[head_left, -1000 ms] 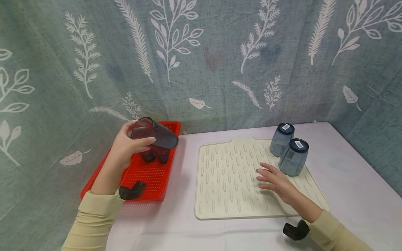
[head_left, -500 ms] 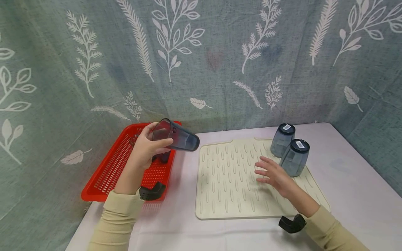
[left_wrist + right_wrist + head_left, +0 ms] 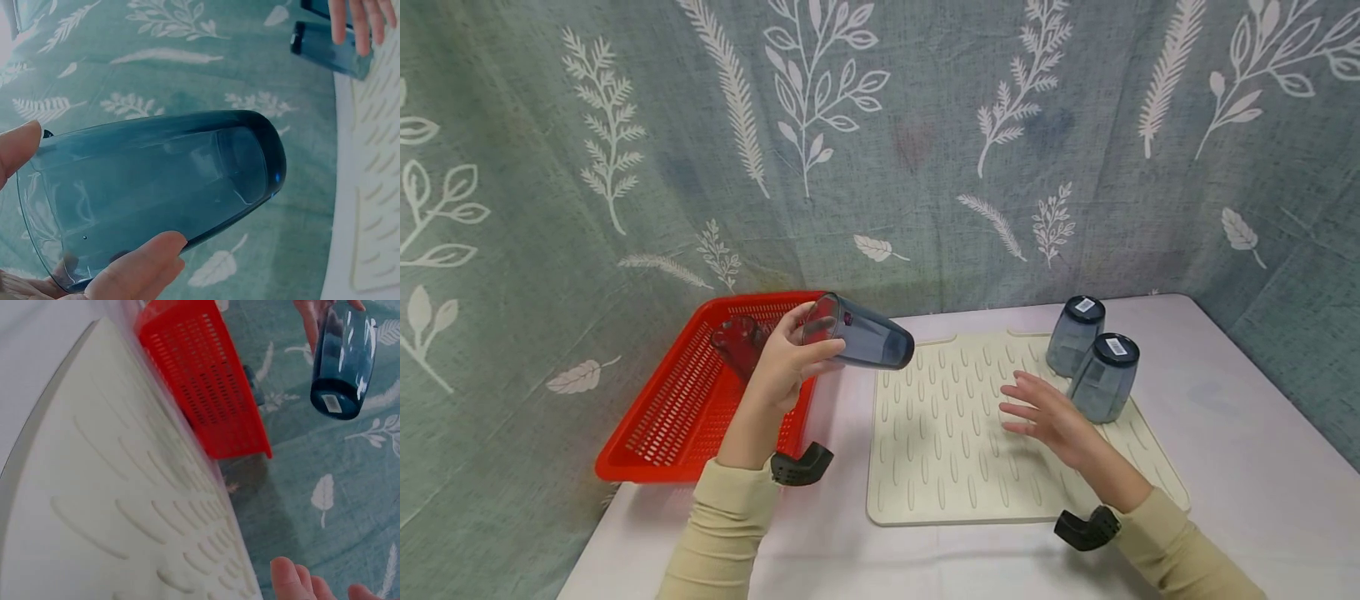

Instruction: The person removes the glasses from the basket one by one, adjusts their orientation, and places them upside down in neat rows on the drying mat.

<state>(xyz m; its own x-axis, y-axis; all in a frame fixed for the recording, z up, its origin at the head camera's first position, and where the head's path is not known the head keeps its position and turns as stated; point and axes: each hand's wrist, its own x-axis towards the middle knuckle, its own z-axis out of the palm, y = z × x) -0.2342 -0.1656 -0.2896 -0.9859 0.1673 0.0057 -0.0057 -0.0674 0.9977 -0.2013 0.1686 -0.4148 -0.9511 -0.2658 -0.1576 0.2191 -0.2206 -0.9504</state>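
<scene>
A blue-tinted drinking glass (image 3: 871,335) is in the air between basket and mat, tilted with its base to the right. My left hand (image 3: 790,357) grips it near the rim, thumb on one side and fingers on the other, as the left wrist view shows around the glass (image 3: 162,181). Over the cream drying mat (image 3: 932,433) my right hand (image 3: 1051,417) hovers with relaxed, spread fingers and holds nothing. Just beyond it, two similar glasses stand upside down on the mat, the nearer glass (image 3: 1103,379) and the farther glass (image 3: 1075,335).
On the left of the white-covered table (image 3: 842,533) stands a red plastic basket (image 3: 658,417). Inside it lies another glass (image 3: 739,340), partly hidden by my left hand. A green leaf-patterned cloth (image 3: 910,208) hangs behind the table.
My left hand has carried the glass rightward, from over the basket toward the mat's left edge. The right hand has shifted slightly left and up. The standing glasses stay put.
</scene>
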